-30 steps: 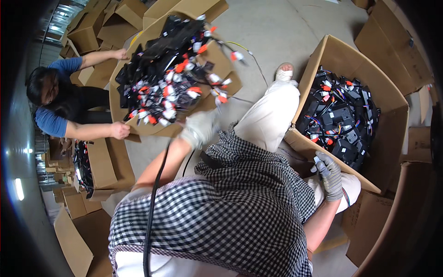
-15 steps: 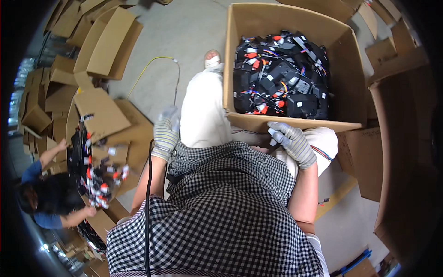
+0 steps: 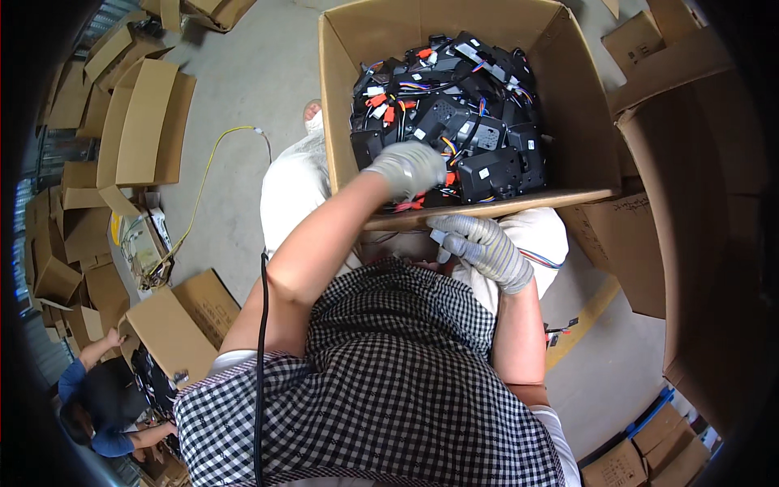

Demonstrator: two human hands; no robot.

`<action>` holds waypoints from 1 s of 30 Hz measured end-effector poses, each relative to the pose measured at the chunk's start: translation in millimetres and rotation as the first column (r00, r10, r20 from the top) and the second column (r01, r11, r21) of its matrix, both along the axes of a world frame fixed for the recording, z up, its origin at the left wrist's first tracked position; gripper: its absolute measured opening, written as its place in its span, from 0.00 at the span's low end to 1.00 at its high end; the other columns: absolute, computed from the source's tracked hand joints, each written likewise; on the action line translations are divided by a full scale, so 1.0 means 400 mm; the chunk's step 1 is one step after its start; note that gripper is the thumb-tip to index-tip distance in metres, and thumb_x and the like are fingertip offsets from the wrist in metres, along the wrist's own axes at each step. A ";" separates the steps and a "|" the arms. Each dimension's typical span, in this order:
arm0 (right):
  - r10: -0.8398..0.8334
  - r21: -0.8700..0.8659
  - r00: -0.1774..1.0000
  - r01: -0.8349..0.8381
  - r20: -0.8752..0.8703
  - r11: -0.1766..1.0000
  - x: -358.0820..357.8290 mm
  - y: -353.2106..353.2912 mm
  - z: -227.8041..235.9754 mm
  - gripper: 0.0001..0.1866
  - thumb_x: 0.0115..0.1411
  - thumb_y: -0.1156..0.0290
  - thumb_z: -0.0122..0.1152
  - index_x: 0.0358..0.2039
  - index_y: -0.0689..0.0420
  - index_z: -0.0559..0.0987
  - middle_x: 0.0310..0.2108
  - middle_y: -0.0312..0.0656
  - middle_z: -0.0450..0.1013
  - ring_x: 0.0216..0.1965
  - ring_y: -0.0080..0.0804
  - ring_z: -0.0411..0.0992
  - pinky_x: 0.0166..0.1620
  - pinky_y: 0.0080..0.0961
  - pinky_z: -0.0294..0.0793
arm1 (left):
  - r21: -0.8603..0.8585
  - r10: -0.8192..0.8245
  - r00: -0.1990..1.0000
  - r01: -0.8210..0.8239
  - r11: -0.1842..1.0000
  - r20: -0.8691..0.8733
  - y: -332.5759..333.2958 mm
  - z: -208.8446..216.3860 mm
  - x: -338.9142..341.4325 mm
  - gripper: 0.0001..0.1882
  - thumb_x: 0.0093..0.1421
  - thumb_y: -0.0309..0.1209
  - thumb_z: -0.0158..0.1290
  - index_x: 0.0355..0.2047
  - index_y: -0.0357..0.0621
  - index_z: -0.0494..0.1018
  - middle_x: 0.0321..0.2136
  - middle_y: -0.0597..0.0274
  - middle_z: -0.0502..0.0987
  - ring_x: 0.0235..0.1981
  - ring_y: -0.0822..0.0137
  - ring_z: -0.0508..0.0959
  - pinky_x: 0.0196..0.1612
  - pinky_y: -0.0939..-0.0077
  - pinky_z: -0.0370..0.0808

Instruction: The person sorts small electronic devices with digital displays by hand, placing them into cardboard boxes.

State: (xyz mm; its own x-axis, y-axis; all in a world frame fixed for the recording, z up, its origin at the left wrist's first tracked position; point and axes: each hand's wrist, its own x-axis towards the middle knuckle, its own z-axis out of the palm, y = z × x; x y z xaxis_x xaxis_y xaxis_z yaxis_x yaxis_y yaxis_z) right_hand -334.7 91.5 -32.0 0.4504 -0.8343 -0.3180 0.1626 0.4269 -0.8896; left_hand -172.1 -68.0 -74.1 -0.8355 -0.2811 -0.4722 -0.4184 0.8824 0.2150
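Note:
My left hand [image 3: 410, 170], in a striped grey work glove, reaches over the box's near edge into a pile of black plastic units [image 3: 491, 174] with wires and red and white connectors. Its fingers point down and are hidden, so their grip cannot be made out. Just outside the near wall of the cardboard box [image 3: 588, 105], my gloved right hand [image 3: 484, 250] is closed, with a small white piece [image 3: 439, 237], seemingly a connector, showing at its fingertips. A bundle of coloured wires [image 3: 540, 260] lies over my right thigh, next to that hand.
A big open carton [image 3: 690, 219] stands at the right. Several cardboard boxes [image 3: 146, 122] are heaped along the left. A yellow cable [image 3: 201, 211] runs over the floor [image 3: 235, 89]. At lower left, a co-worker's arm [image 3: 101, 347] reaches to another carton [image 3: 174, 329].
My left hand has moved from beside my left leg, up and right, into the box. The right hand keeps its closed pose. The view has shifted, and the co-worker's carton sits lower in it.

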 end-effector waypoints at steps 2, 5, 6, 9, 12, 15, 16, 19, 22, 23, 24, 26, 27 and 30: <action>-0.009 0.019 1.000 0.008 0.030 1.000 -0.007 0.010 0.010 0.18 0.61 0.69 0.55 0.51 0.61 0.73 0.37 0.36 0.73 0.31 0.21 0.72 0.38 0.20 0.72 | 0.522 0.675 0.514 -0.431 0.736 -0.529 -0.011 0.054 0.080 0.14 0.62 0.38 0.47 0.34 0.40 0.74 0.26 0.59 0.75 0.29 0.63 0.76 0.37 0.68 0.75; -0.082 0.069 0.983 0.071 0.164 0.995 -0.012 0.015 0.028 0.20 0.60 0.66 0.56 0.51 0.61 0.73 0.33 0.36 0.72 0.30 0.24 0.72 0.36 0.20 0.72 | 0.872 0.899 0.199 -0.236 0.429 -0.389 -0.003 0.184 0.136 0.22 0.62 0.46 0.49 0.39 0.36 0.71 0.20 0.68 0.66 0.23 0.76 0.67 0.33 0.81 0.69; -0.083 0.056 0.983 0.074 0.166 0.996 -0.017 0.014 0.036 0.20 0.60 0.66 0.56 0.51 0.61 0.73 0.33 0.36 0.72 0.30 0.24 0.72 0.36 0.20 0.72 | 0.894 0.928 0.146 -0.253 0.369 -0.342 0.020 0.229 0.133 0.24 0.62 0.48 0.49 0.41 0.35 0.70 0.20 0.69 0.66 0.24 0.76 0.67 0.33 0.81 0.69; -0.214 0.095 0.957 0.199 0.194 0.975 -0.015 0.018 0.070 0.24 0.57 0.63 0.60 0.51 0.65 0.72 0.31 0.40 0.74 0.27 0.21 0.70 0.34 0.16 0.70 | 0.892 0.896 0.073 -0.087 0.443 -0.438 0.062 0.342 0.102 0.34 0.59 0.54 0.48 0.51 0.34 0.63 0.21 0.69 0.66 0.23 0.76 0.69 0.33 0.81 0.71; -0.347 0.051 0.911 0.345 0.222 0.937 -0.023 0.029 0.103 0.24 0.57 0.63 0.61 0.50 0.64 0.73 0.26 0.40 0.75 0.23 0.16 0.66 0.29 0.12 0.67 | 0.870 0.857 -0.154 -0.062 0.489 -0.492 0.085 0.394 0.065 0.36 0.60 0.55 0.46 0.53 0.34 0.61 0.23 0.68 0.68 0.22 0.77 0.69 0.30 0.83 0.71; -0.425 -0.046 0.890 0.437 0.163 0.898 0.000 0.041 0.186 0.24 0.56 0.63 0.62 0.50 0.63 0.73 0.25 0.39 0.75 0.20 0.14 0.62 0.25 0.09 0.62 | 0.865 0.836 -0.229 -0.068 0.497 -0.498 0.116 0.409 0.074 0.36 0.60 0.55 0.45 0.54 0.33 0.60 0.24 0.67 0.70 0.20 0.77 0.69 0.27 0.83 0.71; -0.433 -0.098 0.892 0.447 0.132 0.889 0.000 0.044 0.216 0.24 0.56 0.63 0.62 0.50 0.63 0.73 0.25 0.39 0.75 0.20 0.14 0.63 0.25 0.09 0.62 | 0.886 0.848 -0.272 -0.045 0.462 -0.456 0.123 0.415 0.079 0.36 0.60 0.55 0.46 0.54 0.34 0.61 0.24 0.66 0.70 0.20 0.77 0.69 0.27 0.82 0.71; -0.421 -0.182 0.900 0.435 0.111 0.882 0.000 0.051 0.271 0.22 0.57 0.65 0.61 0.50 0.63 0.73 0.25 0.39 0.75 0.20 0.13 0.63 0.25 0.09 0.62 | 0.897 0.862 -0.255 -0.065 0.437 -0.438 0.140 0.410 0.089 0.35 0.59 0.55 0.48 0.53 0.36 0.63 0.24 0.67 0.71 0.20 0.78 0.68 0.26 0.83 0.70; -0.434 -0.207 0.892 0.451 0.125 0.868 0.021 0.047 0.313 0.22 0.58 0.66 0.59 0.50 0.63 0.73 0.25 0.39 0.76 0.20 0.13 0.63 0.25 0.08 0.62 | 0.905 0.876 -0.228 -0.076 0.419 -0.425 0.164 0.408 0.107 0.29 0.60 0.50 0.51 0.49 0.35 0.68 0.28 0.66 0.75 0.24 0.80 0.71 0.30 0.88 0.70; -0.458 -0.200 0.881 0.474 0.122 0.858 0.026 0.043 0.329 0.22 0.58 0.67 0.59 0.51 0.63 0.73 0.25 0.38 0.76 0.20 0.13 0.63 0.24 0.08 0.62 | 0.884 0.866 -0.183 -0.130 0.448 -0.466 0.176 0.411 0.101 0.27 0.61 0.47 0.52 0.50 0.36 0.68 0.31 0.67 0.74 0.26 0.81 0.71 0.33 0.87 0.70; -0.482 -0.191 0.868 0.496 0.119 0.847 0.030 0.039 0.339 0.22 0.58 0.67 0.59 0.51 0.63 0.73 0.25 0.38 0.76 0.20 0.12 0.62 0.24 0.08 0.62 | 0.860 0.854 -0.136 -0.183 0.477 -0.502 0.188 0.413 0.095 0.24 0.61 0.43 0.52 0.50 0.37 0.68 0.35 0.67 0.74 0.29 0.81 0.70 0.35 0.87 0.69; -0.476 -0.211 0.866 0.500 0.157 0.840 0.037 0.034 0.348 0.22 0.59 0.66 0.58 0.51 0.64 0.72 0.24 0.38 0.76 0.19 0.11 0.61 0.22 0.08 0.60 | 0.920 0.903 -0.174 -0.082 0.384 -0.393 0.231 0.416 0.084 0.22 0.61 0.39 0.54 0.51 0.40 0.69 0.23 0.72 0.71 0.21 0.80 0.69 0.26 0.86 0.67; -0.476 -0.203 0.865 0.501 0.161 0.842 0.041 0.033 0.360 0.22 0.59 0.66 0.58 0.51 0.64 0.72 0.24 0.37 0.75 0.18 0.11 0.61 0.21 0.08 0.59 | 0.894 0.883 -0.142 -0.112 0.435 -0.447 0.249 0.420 0.087 0.22 0.60 0.38 0.54 0.52 0.40 0.69 0.25 0.69 0.73 0.23 0.78 0.71 0.28 0.84 0.69; -0.479 -0.183 0.859 0.508 0.182 0.842 0.050 0.032 0.360 0.23 0.59 0.64 0.58 0.52 0.64 0.71 0.22 0.36 0.74 0.16 0.10 0.59 0.20 0.07 0.56 | 0.709 0.754 0.022 -0.323 0.627 -0.656 0.266 0.429 0.097 0.24 0.59 0.38 0.55 0.53 0.40 0.68 0.30 0.63 0.77 0.29 0.72 0.75 0.34 0.78 0.72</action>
State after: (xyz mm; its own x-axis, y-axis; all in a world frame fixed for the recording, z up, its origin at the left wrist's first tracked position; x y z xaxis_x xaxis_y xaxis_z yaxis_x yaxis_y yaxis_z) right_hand -314.6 104.3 112.0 -0.0161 -0.9972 -0.0731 0.4148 0.0598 -0.9079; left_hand -133.3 38.4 97.4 -0.3740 -0.8991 0.2275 -0.0908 0.2796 0.9558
